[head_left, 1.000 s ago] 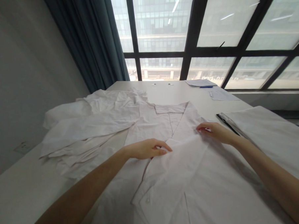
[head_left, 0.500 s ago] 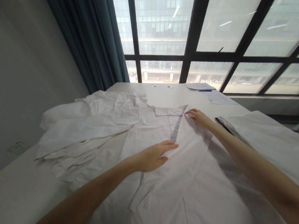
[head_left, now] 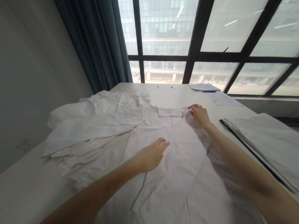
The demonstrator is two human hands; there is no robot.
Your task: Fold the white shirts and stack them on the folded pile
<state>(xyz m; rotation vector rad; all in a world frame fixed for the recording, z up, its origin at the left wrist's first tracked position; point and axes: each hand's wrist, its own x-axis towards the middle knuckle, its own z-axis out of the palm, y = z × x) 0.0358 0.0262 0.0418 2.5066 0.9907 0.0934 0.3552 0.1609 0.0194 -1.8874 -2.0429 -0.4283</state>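
A white garment that looks like a lab coat (head_left: pixel 183 153) lies spread before me, its collar band (head_left: pixel 170 112) at the far end. My right hand (head_left: pixel 199 115) is closed at the right end of the band, fingertips pinching the cloth at the top corner of the front panel. Nearer to me, my left hand (head_left: pixel 152 155) holds the slanting front edge of that panel between thumb and fingers, partly hidden from view. The panel lies across the coat's middle. To the left spreads a crumpled heap of white cloth (head_left: pixel 95 127), next to the coat's upper part.
Folded white cloth with a dark edge (head_left: pixel 272 146) lies at the right of the white table (head_left: pixel 173 96). Papers (head_left: pixel 204 86) and a blue pen (head_left: pixel 209 92) lie at the far right. Behind the table are a blue curtain (head_left: pixel 99 45) and a black-framed window.
The front panel's edge has come left with my left hand, covering the gap below the collar band. My right hand has risen slightly to the corner by the band. The view has shifted a little.
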